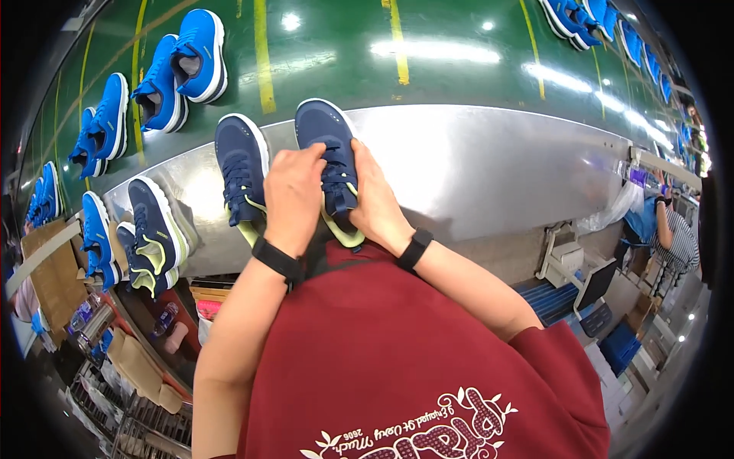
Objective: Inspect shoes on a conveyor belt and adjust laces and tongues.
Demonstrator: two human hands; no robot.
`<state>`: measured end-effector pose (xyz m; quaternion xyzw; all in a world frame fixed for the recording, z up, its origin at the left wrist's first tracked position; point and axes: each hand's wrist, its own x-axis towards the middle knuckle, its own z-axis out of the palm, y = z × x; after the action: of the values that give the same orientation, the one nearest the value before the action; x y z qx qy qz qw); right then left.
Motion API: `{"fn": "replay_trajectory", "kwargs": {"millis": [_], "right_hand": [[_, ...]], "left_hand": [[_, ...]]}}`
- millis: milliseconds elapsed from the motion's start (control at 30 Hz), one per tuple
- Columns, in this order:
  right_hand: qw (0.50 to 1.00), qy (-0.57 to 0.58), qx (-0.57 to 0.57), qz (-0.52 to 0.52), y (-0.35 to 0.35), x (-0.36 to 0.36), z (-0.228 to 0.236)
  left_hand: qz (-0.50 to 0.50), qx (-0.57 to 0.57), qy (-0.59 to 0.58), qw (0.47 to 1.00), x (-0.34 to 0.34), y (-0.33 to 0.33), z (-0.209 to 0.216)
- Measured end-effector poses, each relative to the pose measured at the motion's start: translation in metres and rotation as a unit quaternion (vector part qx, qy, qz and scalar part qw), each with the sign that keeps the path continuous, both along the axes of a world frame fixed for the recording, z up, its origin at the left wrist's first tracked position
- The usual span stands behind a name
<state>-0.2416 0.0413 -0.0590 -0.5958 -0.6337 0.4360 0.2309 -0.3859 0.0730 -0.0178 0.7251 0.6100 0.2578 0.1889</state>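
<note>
A navy sneaker (313,122) with a white sole and lime-green lining lies on the steel ledge in front of me, its toe pointing away. My right hand (375,199) grips its right side, fingers along the upper and sole edge. My left hand (294,187) is curled over the left side of the lacing, thumb and finger pinched at the dark laces; the exact spot in the pinch is partly hidden. A matching navy sneaker (239,149) lies just left of that hand, untouched. Both wrists wear black bands.
Beyond the steel ledge (489,168) runs a green surface (329,69) with yellow lines, carrying several blue sneakers (200,57). More navy sneakers (157,229) and a blue sneaker (98,229) stand on the ledge at left. Another person (677,237) is at the far right, near a chair (596,287).
</note>
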Motion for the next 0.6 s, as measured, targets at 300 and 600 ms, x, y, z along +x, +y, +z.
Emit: {"fn": "replay_trajectory", "kwargs": {"millis": [300, 600], "right_hand": [[1.0, -0.001, 0.021, 0.004, -0.001, 0.0, -0.002], [0.999, -0.013, 0.031, 0.005, -0.001, -0.001, -0.003]], "left_hand": [[-0.015, -0.356, -0.056, 0.933, -0.007, 0.048, 0.003], [-0.038, -0.401, -0.084, 0.911, -0.006, 0.058, 0.001]]}}
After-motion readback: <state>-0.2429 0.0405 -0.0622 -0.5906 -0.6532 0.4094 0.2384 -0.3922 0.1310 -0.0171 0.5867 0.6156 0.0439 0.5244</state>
